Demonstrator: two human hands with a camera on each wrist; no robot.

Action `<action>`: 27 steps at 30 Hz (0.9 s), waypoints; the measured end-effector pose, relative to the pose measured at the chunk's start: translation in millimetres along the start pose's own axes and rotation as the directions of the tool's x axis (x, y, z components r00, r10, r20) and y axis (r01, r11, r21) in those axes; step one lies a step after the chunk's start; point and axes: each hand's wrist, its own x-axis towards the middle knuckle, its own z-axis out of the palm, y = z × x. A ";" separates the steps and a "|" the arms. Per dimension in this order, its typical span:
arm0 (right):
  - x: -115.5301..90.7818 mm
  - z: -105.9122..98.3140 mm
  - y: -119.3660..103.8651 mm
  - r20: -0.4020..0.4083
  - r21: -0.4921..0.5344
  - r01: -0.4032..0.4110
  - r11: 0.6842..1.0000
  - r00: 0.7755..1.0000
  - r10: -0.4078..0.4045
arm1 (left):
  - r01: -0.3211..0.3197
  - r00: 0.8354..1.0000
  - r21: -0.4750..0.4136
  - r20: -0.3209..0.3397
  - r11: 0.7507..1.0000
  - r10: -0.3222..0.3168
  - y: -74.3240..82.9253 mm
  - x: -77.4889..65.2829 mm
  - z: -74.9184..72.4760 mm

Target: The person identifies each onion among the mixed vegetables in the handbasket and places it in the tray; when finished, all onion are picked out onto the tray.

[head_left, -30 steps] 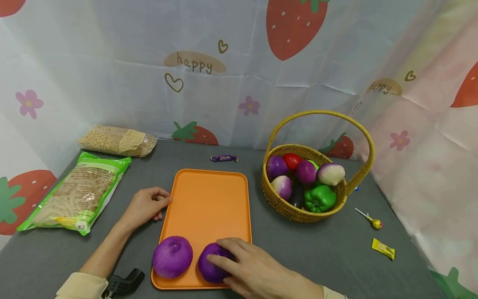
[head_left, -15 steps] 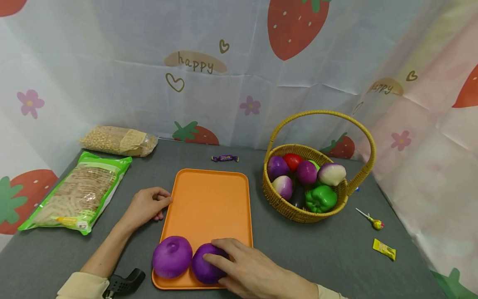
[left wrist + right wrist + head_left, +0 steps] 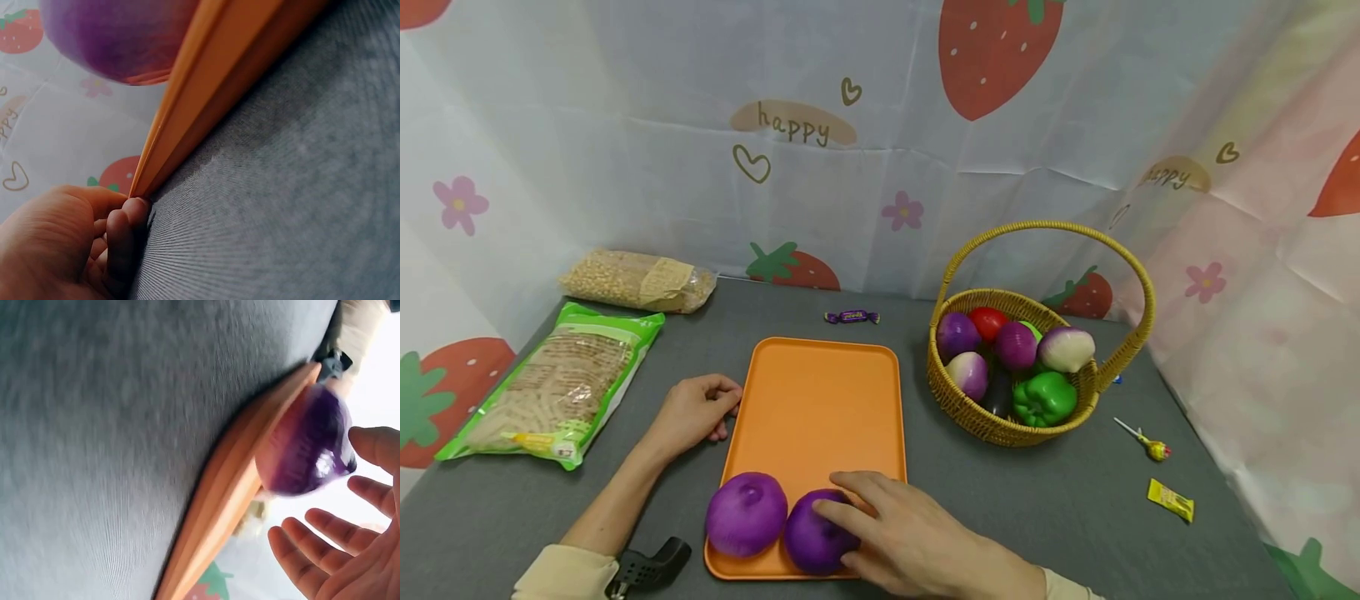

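Note:
An orange tray point(image 3: 820, 408) lies on the dark grey table. At its near end two purple onions sit side by side, the left onion point(image 3: 747, 515) and the right onion point(image 3: 820, 533). My right hand point(image 3: 917, 533) is over the right onion's right side in the head view. In the right wrist view its fingers point(image 3: 312, 547) are spread and stand off the onion point(image 3: 309, 444). My left hand point(image 3: 692, 412) rests at the tray's left edge; the left wrist view has its thumb and finger point(image 3: 136, 209) pinching the tray's rim point(image 3: 169, 137).
A wicker basket point(image 3: 981, 429) with onions, a red vegetable, an eggplant and a green bell pepper point(image 3: 1045, 400) stands to the right. A lollipop point(image 3: 1153, 448) and a yellow wrapped sweet point(image 3: 1170, 500) lie beyond it. A green-edged bag point(image 3: 557, 383) and a bag of kernels point(image 3: 636, 282) lie left.
The right onion has moved left, up against the left onion, with my right hand. My right fingers have since loosened from it. The left hand has barely moved.

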 end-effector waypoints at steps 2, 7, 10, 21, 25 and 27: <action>-0.1 -3.5 4.7 -0.051 -0.009 -0.011 1.000 0.999 0.011 | 0.001 1.000 0.002 -0.002 1.000 -0.001 -0.3 0.4 -0.2; -3.4 -19.3 36.1 -0.244 -0.050 -0.088 0.995 0.967 0.073 | 0.003 1.000 0.006 -0.004 1.000 -0.003 -1.3 1.3 -0.7; -11.1 -34.5 66.2 -0.382 -0.061 -0.214 0.975 0.907 0.175 | 0.003 1.000 0.011 -0.005 1.000 -0.003 -2.0 1.5 -0.4; -70.5 -77.3 163.2 -0.463 -0.079 -0.718 0.691 0.641 0.613 | -0.005 1.000 0.028 0.011 1.000 0.005 -3.5 1.8 3.1; -80.0 -79.5 174.5 -0.373 -0.107 -0.752 0.650 0.637 0.675 | -0.006 1.000 0.028 0.004 1.000 0.006 -3.4 1.4 2.2; -81.2 -79.9 178.2 -0.312 -0.122 -0.770 0.626 0.628 0.713 | -0.006 1.000 0.028 -0.001 1.000 0.006 -3.3 0.9 1.7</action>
